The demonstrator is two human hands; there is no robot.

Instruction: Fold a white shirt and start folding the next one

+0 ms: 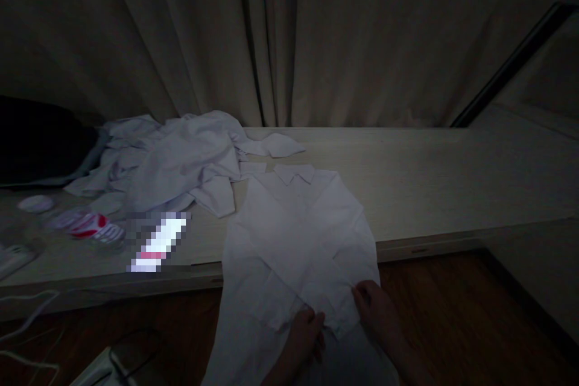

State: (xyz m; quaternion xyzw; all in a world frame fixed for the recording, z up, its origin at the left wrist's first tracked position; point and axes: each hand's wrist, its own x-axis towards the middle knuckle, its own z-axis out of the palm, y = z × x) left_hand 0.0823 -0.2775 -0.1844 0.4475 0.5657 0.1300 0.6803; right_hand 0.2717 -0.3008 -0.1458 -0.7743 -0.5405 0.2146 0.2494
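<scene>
A white collared shirt (pixel 289 223) lies spread out, collar at the back, its lower part hanging over the front edge toward me. Its sleeves are folded inward across the front. My left hand (pixel 304 332) is closed on the shirt's fabric near the lower middle, fingers pinched. To the right, my right hand (pixel 371 304) pinches the cloth close to the shirt's right side. The light is dim, so the exact folds between my fingers are hard to make out.
A heap of white shirts (pixel 181 157) lies at the back left beside a dark bag-like object (pixel 40 139). A plastic bottle (pixel 90 226) and a blurred bright screen (pixel 160 241) rest on the pale wooden surface (pixel 420 181). Curtains (pixel 362 36) hang behind; cables (pixel 31 313) trail lower left.
</scene>
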